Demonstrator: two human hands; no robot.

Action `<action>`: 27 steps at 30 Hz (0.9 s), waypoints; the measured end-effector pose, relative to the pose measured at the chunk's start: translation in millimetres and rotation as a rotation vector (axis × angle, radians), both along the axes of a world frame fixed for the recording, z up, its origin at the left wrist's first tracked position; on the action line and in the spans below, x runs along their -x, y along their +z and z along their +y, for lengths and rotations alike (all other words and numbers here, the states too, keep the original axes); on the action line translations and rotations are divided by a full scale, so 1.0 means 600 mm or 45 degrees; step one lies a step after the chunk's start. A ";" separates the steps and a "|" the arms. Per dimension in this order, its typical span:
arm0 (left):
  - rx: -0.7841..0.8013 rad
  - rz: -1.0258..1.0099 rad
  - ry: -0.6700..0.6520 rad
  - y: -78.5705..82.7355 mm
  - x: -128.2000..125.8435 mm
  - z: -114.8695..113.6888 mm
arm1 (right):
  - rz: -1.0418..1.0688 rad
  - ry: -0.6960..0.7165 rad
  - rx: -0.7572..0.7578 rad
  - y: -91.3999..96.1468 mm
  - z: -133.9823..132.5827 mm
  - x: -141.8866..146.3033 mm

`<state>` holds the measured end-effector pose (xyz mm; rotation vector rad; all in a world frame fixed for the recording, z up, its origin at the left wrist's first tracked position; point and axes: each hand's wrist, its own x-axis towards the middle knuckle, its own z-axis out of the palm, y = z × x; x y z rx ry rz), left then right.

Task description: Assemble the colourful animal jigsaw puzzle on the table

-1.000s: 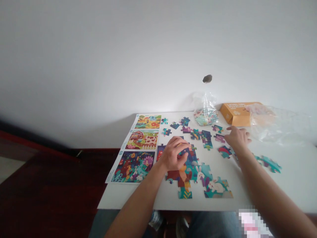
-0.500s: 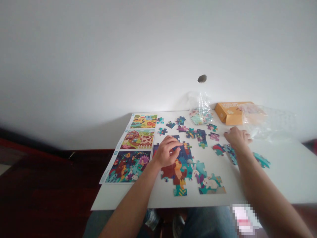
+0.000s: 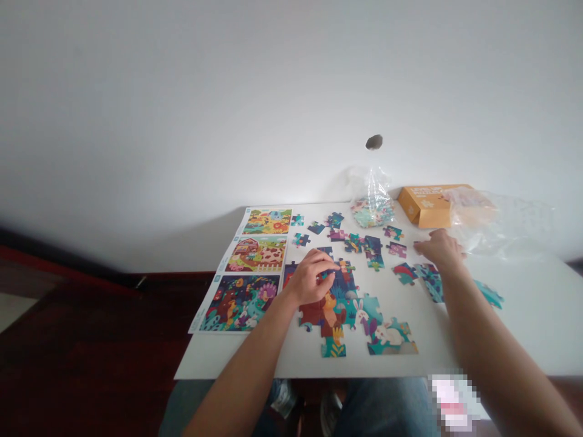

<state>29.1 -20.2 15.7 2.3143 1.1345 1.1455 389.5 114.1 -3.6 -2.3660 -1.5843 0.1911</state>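
My left hand point(image 3: 314, 278) rests over the upper left of a partly joined jigsaw puzzle point(image 3: 330, 312), its fingers curved with a gap between thumb and forefinger. No piece shows in that gap. The joined part shows a brown animal and white rabbits. Farther right, my right hand point(image 3: 441, 247) is held palm down beside loose pieces, one finger stretched to the left and the others partly hidden. Nearest to it are a purple puzzle piece point(image 3: 397, 249), a red and teal puzzle piece point(image 3: 405, 274) and a patterned dark blue puzzle piece point(image 3: 430, 282).
A sheet with three printed pictures point(image 3: 241, 273) lies left of the puzzle. Several loose pieces are spread behind it. Against the wall stand a clear bag of pieces point(image 3: 372, 209) and a yellow box point(image 3: 428, 209), with crumpled clear plastic point(image 3: 505, 224) beside the box.
The whole view has shifted slightly. Both hands stay in nearly the same places over the table, and I see no piece moved.
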 end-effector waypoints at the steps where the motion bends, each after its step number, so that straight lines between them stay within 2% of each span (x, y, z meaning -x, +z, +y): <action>1: 0.008 0.000 0.000 -0.001 0.000 0.000 | 0.024 -0.011 0.003 0.001 0.000 -0.001; 3: 0.015 0.000 -0.008 -0.002 0.000 0.000 | 0.063 -0.043 -0.004 0.004 -0.003 0.000; 11: 0.085 -0.032 -0.141 -0.007 0.001 0.006 | 0.131 0.126 -0.186 0.039 -0.026 0.041; 13: 0.114 -0.005 -0.146 -0.007 0.000 0.007 | 0.235 0.275 -0.306 0.050 -0.038 0.068; 15: 0.134 0.021 -0.151 -0.007 0.000 0.008 | 0.426 0.491 -0.336 0.055 -0.052 0.101; 17: 0.141 0.033 -0.146 -0.006 -0.001 0.007 | 0.602 0.690 -0.228 0.054 -0.065 0.133; 19: 0.142 0.034 -0.140 -0.006 -0.001 0.007 | 0.650 0.811 -0.112 0.046 -0.072 0.157; 22: 0.143 0.040 -0.139 -0.005 -0.001 0.007 | 0.668 0.782 -0.014 0.032 -0.066 0.163; 25: 0.143 0.043 -0.148 -0.006 -0.001 0.007 | 0.657 0.604 0.022 0.025 -0.054 0.143; 27: 0.141 0.044 -0.153 -0.006 -0.001 0.008 | 0.634 0.512 -0.021 0.025 -0.050 0.131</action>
